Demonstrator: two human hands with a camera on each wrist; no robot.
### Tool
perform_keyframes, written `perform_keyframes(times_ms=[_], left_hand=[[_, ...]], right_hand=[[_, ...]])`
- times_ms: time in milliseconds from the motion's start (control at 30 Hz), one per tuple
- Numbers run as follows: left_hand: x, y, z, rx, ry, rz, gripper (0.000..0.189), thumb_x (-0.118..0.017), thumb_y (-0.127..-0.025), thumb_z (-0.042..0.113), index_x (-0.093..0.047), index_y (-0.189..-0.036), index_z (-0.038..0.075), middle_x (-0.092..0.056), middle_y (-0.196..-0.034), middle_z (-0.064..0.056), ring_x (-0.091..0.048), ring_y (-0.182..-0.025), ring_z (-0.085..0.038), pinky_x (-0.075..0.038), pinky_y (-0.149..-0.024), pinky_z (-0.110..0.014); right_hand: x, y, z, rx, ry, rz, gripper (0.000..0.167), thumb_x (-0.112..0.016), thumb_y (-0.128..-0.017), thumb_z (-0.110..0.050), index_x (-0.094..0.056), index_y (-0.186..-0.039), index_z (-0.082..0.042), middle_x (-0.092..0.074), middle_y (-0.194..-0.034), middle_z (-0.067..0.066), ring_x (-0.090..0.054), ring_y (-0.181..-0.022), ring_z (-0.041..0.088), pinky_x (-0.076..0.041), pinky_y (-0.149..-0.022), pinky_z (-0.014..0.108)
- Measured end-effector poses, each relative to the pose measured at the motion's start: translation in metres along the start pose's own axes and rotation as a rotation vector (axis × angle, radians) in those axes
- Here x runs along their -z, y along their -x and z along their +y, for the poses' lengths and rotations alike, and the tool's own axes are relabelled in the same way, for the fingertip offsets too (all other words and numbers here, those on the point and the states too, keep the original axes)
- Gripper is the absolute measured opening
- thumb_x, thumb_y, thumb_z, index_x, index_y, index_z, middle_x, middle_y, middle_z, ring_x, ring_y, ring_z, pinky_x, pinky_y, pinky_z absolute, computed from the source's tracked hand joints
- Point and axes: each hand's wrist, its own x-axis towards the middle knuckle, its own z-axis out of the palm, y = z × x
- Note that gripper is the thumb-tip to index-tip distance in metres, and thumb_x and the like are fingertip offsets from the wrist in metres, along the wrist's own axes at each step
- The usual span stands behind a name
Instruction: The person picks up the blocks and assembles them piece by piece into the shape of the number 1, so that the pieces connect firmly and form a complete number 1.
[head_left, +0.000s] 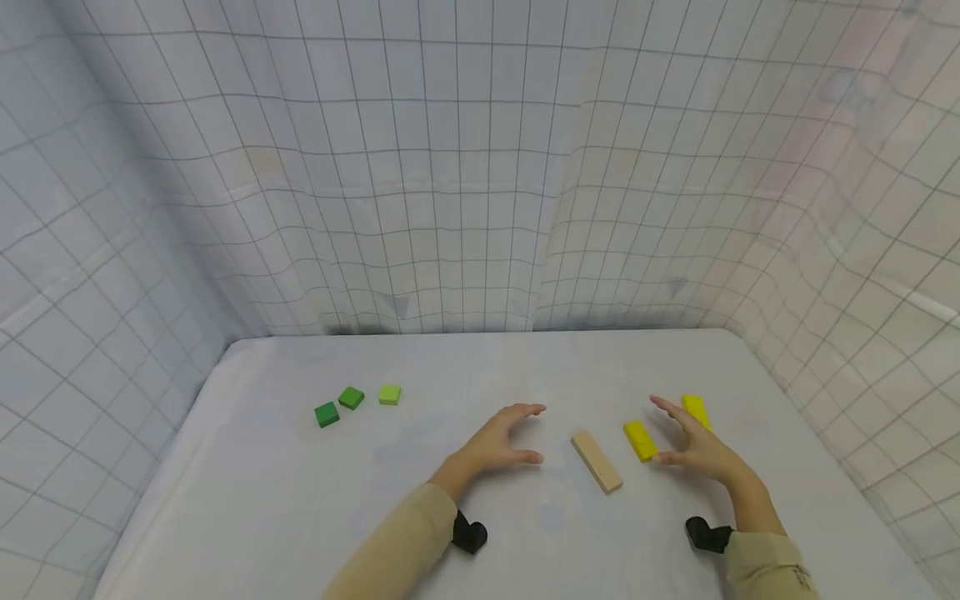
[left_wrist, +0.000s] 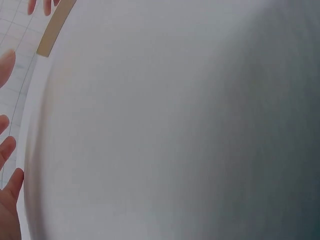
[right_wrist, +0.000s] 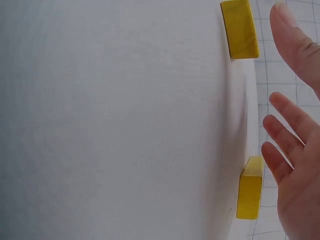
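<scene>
My left hand hovers over the middle of the white table, thumb and fingers spread apart with nothing between them. To its right lies a plain wooden block, long and flat, set at a slant. Farther right, my right hand is also spread and holds nothing. Its thumb tip overlaps the end of a yellow block in the head view. A second yellow block lies behind the fingers, partly hidden by them. The right wrist view shows one yellow block near the thumb and another below the fingers.
On the left of the white table lie two dark green blocks and a light green block. Grid-patterned curtains hang behind the table and along both sides. A black wrist mount sits at each sleeve.
</scene>
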Motion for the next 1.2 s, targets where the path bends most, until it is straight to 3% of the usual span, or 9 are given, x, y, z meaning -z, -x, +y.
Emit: perform_keyframes(times_ms=[300, 533, 767, 933, 1200], left_hand=[[-0.021, -0.015, 0.009, -0.054, 0.021, 0.014, 0.068, -0.076, -0.074, 0.031, -0.047, -0.133, 0.015, -0.047, -0.134, -0.001, -0.040, -0.126, -0.018, -0.031, -0.104, -0.036], [-0.035, -0.024, 0.014, -0.108, 0.015, 0.020, 0.066, -0.077, -0.072, 0.029, -0.050, -0.130, 0.013, -0.051, -0.131, -0.002, -0.043, -0.123, -0.017, -0.031, -0.103, -0.031], [-0.045, -0.031, 0.017, -0.179, -0.059, 0.012, 0.064, -0.078, -0.072, 0.030, -0.052, -0.128, 0.011, -0.054, -0.128, -0.001, -0.046, -0.120, -0.014, -0.033, -0.102, -0.028], [-0.048, -0.035, 0.019, -0.205, -0.135, 0.014, 0.064, -0.078, -0.071, 0.034, -0.054, -0.126, 0.012, -0.057, -0.125, 0.000, -0.048, -0.118, -0.012, -0.033, -0.101, -0.028], [-0.051, -0.038, 0.019, -0.128, -0.252, -0.018, 0.063, -0.075, -0.072, 0.040, -0.053, -0.127, 0.019, -0.055, -0.126, 0.005, -0.046, -0.118, -0.012, -0.031, -0.101, -0.032]], right_hand=[[-0.004, -0.006, 0.006, 0.075, 0.004, -0.032, 0.087, -0.078, -0.070, -0.022, -0.030, -0.141, -0.004, -0.025, -0.144, 0.023, -0.016, -0.131, 0.045, -0.015, -0.098, 0.065], [-0.005, -0.008, 0.010, 0.092, 0.052, -0.032, 0.081, -0.077, -0.071, -0.024, -0.036, -0.137, -0.002, -0.032, -0.141, 0.020, -0.022, -0.129, 0.041, -0.021, -0.105, 0.047], [-0.005, -0.006, 0.007, 0.094, 0.003, -0.050, 0.075, -0.077, -0.072, -0.019, -0.039, -0.134, 0.000, -0.032, -0.140, 0.025, -0.021, -0.129, 0.046, -0.018, -0.098, 0.064], [-0.006, -0.007, 0.009, 0.088, -0.007, -0.063, 0.074, -0.077, -0.072, -0.019, -0.041, -0.133, -0.002, -0.032, -0.139, 0.025, -0.021, -0.128, 0.047, -0.018, -0.097, 0.066], [-0.008, -0.009, 0.009, 0.083, 0.009, -0.076, 0.072, -0.077, -0.072, -0.020, -0.042, -0.133, 0.000, -0.032, -0.138, 0.027, -0.021, -0.127, 0.048, -0.018, -0.096, 0.067]])
